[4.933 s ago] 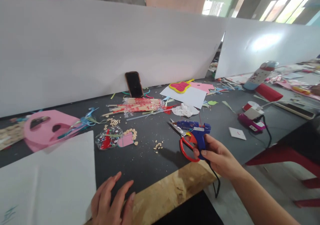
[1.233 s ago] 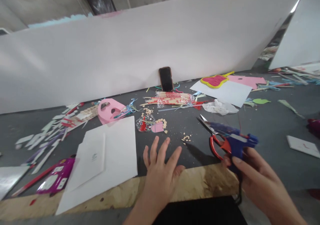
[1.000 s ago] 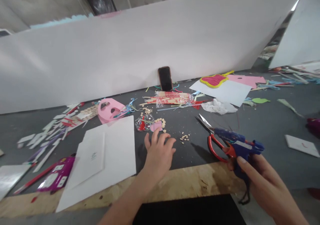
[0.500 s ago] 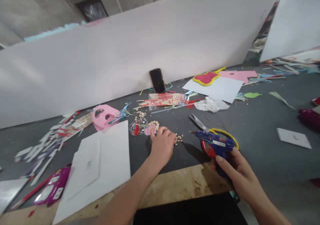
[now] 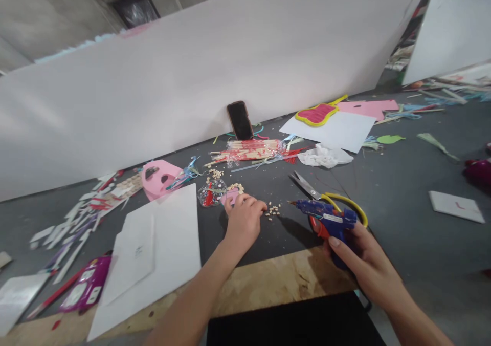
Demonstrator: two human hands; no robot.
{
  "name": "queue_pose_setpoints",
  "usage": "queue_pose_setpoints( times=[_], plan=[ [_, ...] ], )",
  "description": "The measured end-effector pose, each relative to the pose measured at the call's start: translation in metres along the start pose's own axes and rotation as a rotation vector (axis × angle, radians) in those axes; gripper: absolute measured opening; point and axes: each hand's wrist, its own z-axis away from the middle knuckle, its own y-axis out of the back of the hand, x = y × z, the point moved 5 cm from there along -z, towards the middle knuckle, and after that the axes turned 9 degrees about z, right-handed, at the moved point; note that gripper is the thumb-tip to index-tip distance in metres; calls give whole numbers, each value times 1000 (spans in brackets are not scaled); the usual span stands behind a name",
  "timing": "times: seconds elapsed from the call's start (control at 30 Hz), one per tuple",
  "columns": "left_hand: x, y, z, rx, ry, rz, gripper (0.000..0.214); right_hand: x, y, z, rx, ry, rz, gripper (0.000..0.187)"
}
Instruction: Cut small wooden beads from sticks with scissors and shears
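A blue hot glue gun [image 5: 326, 214] with an orange-red trigger is held in my right hand [image 5: 356, 251], its nozzle pointing left above the dark table. My left hand [image 5: 245, 218] has its fingers bent down over a small pink piece [image 5: 230, 196] edged with tiny pale beads, and its thumb touches that piece. My fingers partly hide it. Loose pale bits [image 5: 273, 211] lie just right of this hand. Behind the glue gun are scissors [image 5: 307, 186] with yellow handles, blades apart. A clear bag with red bits [image 5: 209, 195] lies left of the pink piece.
White foam sheets [image 5: 176, 233] lie at left beside a pink mask [image 5: 159, 179] and a purple packet [image 5: 88, 284]. Farther back are a phone [image 5: 240, 121], wrapped sticks [image 5: 249, 151], crumpled tissue [image 5: 324, 155] and a red-and-yellow shape [image 5: 316, 114]. A white board [image 5: 192, 74] stands behind.
My left hand has shifted slightly left and lower over the pink piece, uncovering more of the loose pale bits. The glue gun stays in my right hand, nearly unmoved.
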Motion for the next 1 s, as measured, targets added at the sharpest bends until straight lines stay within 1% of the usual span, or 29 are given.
queue_pose_setpoints(
  times=[0.1, 0.27, 0.37, 0.5, 0.67, 0.73, 0.87, 1.0],
  plan=[
    [2, -1, -7, 2, 1, 12, 17, -1, -1, -1, 17, 7, -4, 32],
    [12, -5, -21, -30, -14, 4, 22, -1, -1, -1, 15, 0, 24, 33],
    [18, -9, -25, -63, -42, 11, 16, -3, -1, -1, 6, 8, 53, 34],
    [18, -10, -24, -95, -55, 15, 15, -2, -1, -1, 2, -6, 64, 36],
    [14, -1, -19, -105, -31, 29, 15, 0, -1, -2, 29, 7, 53, 36],
    [15, 1, -17, -102, -26, 41, 14, 0, -2, -2, 17, 15, 44, 35],
    [23, -5, -15, -103, -76, 40, 11, -2, -3, -2, 1, 11, 29, 36],
    [30, -10, -13, -89, -109, 11, 14, -3, -2, 1, -26, -8, -29, 33]
  ],
)
